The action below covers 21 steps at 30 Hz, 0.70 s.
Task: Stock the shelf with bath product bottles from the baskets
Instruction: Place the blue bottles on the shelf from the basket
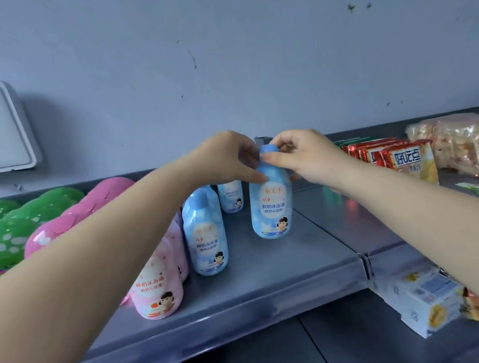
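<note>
Pink bottles [158, 289] sat under the left forearm, already shelved. Both hands, left hand [225, 156] and right hand [307, 156], gripped one blue bottle [271, 204] standing on the shelf [281, 274]; two blue bottles beside it. Baskets unseen, remainder unknown.

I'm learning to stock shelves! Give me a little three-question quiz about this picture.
1. True or false: both hands touch the same blue bottle.
2. What colour is the bottle nearest the shelf's front edge? A) green B) pink C) blue
3. Which hand pinches the blue cap?

Key:
1. True. The left hand holds the neck and shoulder, and the right hand is at the top.
2. B, pink.
3. The right hand.
</note>
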Motion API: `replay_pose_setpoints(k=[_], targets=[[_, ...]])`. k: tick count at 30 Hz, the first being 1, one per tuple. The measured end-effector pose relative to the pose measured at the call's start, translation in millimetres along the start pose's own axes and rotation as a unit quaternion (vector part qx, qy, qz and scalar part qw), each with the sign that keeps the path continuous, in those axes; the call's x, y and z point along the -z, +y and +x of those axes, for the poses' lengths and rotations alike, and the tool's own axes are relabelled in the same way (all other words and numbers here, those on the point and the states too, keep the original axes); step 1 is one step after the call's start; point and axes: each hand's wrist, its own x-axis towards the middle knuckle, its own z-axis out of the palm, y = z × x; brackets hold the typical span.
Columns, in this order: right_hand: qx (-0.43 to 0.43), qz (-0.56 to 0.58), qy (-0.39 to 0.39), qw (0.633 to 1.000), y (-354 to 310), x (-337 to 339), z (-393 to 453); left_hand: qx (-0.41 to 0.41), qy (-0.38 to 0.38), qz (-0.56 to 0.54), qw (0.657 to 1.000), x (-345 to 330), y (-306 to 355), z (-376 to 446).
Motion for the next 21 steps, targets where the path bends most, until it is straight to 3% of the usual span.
replay_pose_setpoints(k=[5, 11, 21], targets=[[0.014, 0.0, -0.037, 0.999, 9.0, -12.3, 49.8, 0.03, -0.021, 0.072, 0.997, 22.1, -15.6, 34.6], [0.021, -0.016, -0.079, 0.996, 23.5, -35.8, 98.3, 0.096, -0.039, 0.062, 0.993, 36.7, -48.1, 69.8], [0.012, -0.054, -0.125, 0.991, 58.7, -76.4, 141.4, 0.163, -0.147, 0.134, 0.966, 30.3, -88.6, 101.1]])
